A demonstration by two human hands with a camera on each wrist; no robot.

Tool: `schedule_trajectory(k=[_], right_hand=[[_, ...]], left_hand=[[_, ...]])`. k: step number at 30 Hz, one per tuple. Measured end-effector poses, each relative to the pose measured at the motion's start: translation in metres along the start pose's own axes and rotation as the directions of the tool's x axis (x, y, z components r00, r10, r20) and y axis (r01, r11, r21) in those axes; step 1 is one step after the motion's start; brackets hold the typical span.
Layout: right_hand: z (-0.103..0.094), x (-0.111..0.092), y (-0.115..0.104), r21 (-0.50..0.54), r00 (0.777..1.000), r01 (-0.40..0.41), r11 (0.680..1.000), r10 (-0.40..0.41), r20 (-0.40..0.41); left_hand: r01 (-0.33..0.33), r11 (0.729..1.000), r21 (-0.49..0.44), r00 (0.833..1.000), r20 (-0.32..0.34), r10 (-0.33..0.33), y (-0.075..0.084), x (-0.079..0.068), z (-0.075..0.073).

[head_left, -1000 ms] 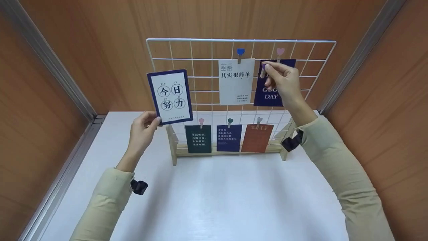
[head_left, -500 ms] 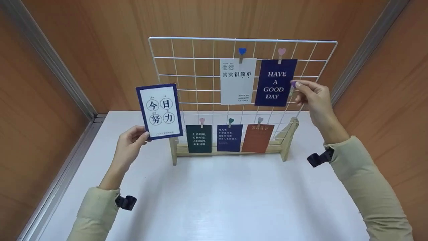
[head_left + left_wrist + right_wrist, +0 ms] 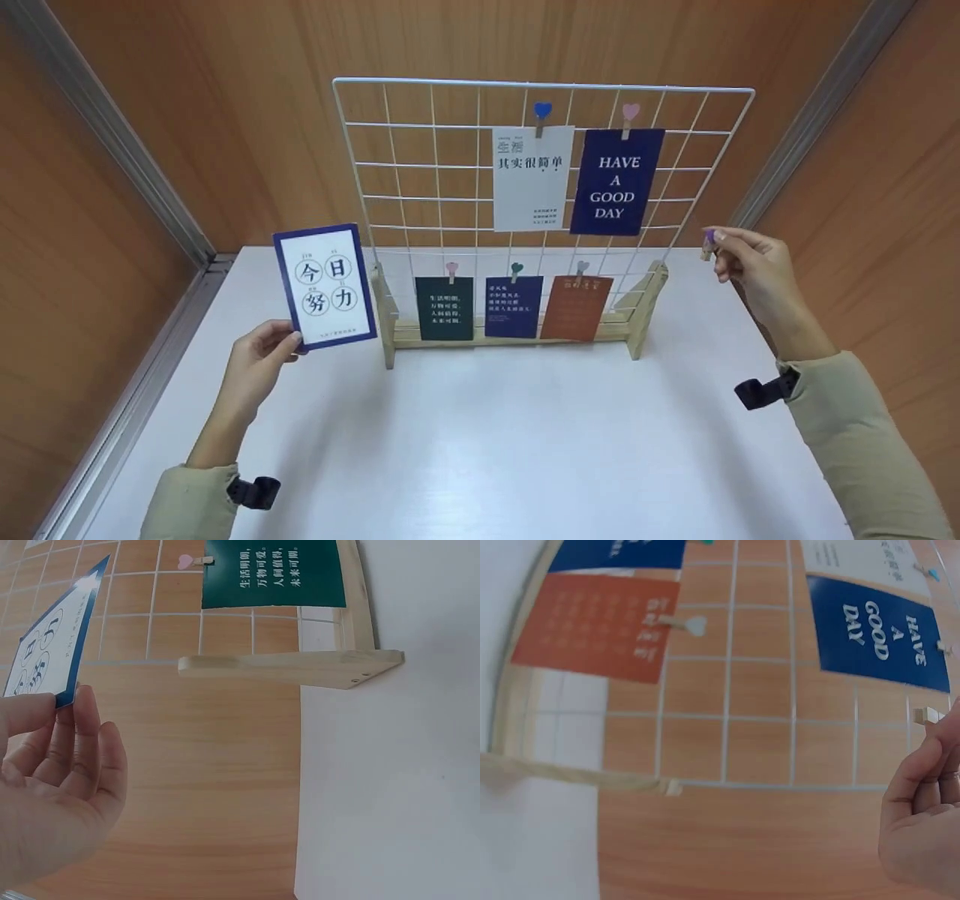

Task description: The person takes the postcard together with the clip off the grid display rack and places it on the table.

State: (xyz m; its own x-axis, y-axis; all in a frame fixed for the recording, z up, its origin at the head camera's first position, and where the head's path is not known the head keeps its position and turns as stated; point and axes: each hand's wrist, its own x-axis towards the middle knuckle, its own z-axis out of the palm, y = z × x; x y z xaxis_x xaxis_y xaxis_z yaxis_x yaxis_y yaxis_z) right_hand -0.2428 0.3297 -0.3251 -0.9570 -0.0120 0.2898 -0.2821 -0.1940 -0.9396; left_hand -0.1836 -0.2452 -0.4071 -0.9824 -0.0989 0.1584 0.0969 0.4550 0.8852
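Note:
My left hand pinches the lower corner of a white card with a blue border, held tilted left of the rack. In the left wrist view the thumb lies on the face of the card. Off to the right of the rack, my right hand pinches a small wooden clothespin with a purple top. The right wrist view shows the tip of this clothespin past the fingers. Between the hands stands a white wire grid on a wooden base.
Clipped high on the grid hang a white card and a dark blue card. Lower down hang a green card, a blue card and an orange card, each under a heart clothespin. Wooden walls surround the white table.
Both hands have drawn apart and lowered toward me, the left with the bordered card, the right with the purple clothespin. The dark blue card on the grid is now uncovered.

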Motion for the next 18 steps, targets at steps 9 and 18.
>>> schedule_trajectory(k=[9,18], right_hand=[[-0.037,-0.021,0.022,-0.041,0.991,-0.137,0.99,0.137,-0.003],[-0.066,-0.042,0.047,-0.059,0.971,-0.24,0.969,0.238,-0.034]], left_hand=[[0.13,0.991,0.026,0.991,-0.005,-0.13,-0.04,-0.016,-0.005],[0.186,0.982,-0.042,0.981,-0.043,-0.188,-0.224,0.007,0.006]])
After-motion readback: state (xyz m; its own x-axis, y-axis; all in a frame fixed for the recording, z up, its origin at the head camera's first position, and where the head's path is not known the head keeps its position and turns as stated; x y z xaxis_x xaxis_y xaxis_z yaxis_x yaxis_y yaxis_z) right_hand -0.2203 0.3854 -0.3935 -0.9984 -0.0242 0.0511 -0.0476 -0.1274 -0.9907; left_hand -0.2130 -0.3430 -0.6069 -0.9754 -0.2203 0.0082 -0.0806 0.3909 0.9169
